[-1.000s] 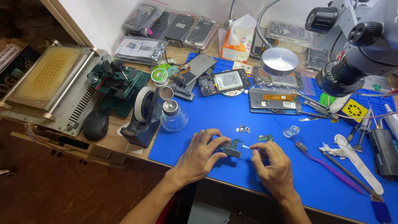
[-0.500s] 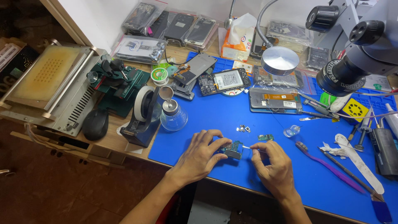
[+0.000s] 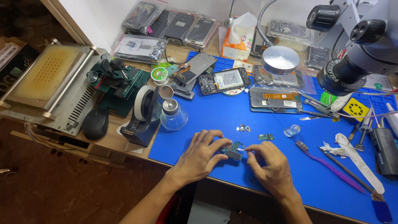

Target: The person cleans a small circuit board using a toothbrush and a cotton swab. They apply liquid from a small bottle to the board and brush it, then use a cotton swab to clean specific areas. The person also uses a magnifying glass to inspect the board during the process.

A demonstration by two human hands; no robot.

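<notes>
My left hand [image 3: 202,155] holds a small green circuit board [image 3: 233,149] down on the blue work mat [image 3: 215,112] near the front edge of the bench. My right hand [image 3: 270,163] pinches a thin white swab-like stick [image 3: 250,147] whose tip touches the board's right end. Just beyond the hands lie a few tiny metal parts [image 3: 243,128] and another small green board [image 3: 265,137].
A tape dispenser [image 3: 144,116] and a glass pump bottle [image 3: 173,113] stand to the left. Opened phones [image 3: 224,80] and a screen assembly [image 3: 275,100] lie further back. A microscope [image 3: 356,54] hangs at right, with a purple toothbrush [image 3: 327,166], tweezers and tools beneath.
</notes>
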